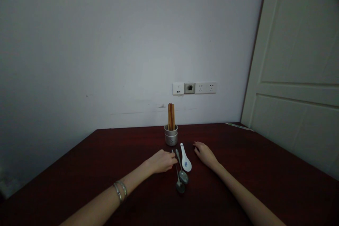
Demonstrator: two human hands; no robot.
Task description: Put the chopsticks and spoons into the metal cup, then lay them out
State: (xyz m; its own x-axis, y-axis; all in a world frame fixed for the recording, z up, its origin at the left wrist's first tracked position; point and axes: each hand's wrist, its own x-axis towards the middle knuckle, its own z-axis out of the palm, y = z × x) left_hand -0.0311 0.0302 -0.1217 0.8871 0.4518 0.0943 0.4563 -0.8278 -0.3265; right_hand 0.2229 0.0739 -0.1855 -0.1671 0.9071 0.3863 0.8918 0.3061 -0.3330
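Nearest us, well in front of the metal holder [171, 139], we see the bowl of the near metal spoon [180, 187] on the dark red surface [127, 201]; the second metal spoon [183, 177] lies just beside it, bowls close enough that we cannot tell whether they touch. Our left hand [163, 161], in front of the holder and slightly left, is narrow, thumb and fingers pinching the near spoon's handle. We judge that a light pinch near the handle's end serves well here, with the wrist low and the neighbouring handle left undisturbed. The white porcelain spoon [186, 163] lies in front of the holder, slightly right. Farther right of the holder, our right hand [205, 153] rests half wide, apparently holding nothing. Wooden chopsticks [171, 116] stand upright in the holder.
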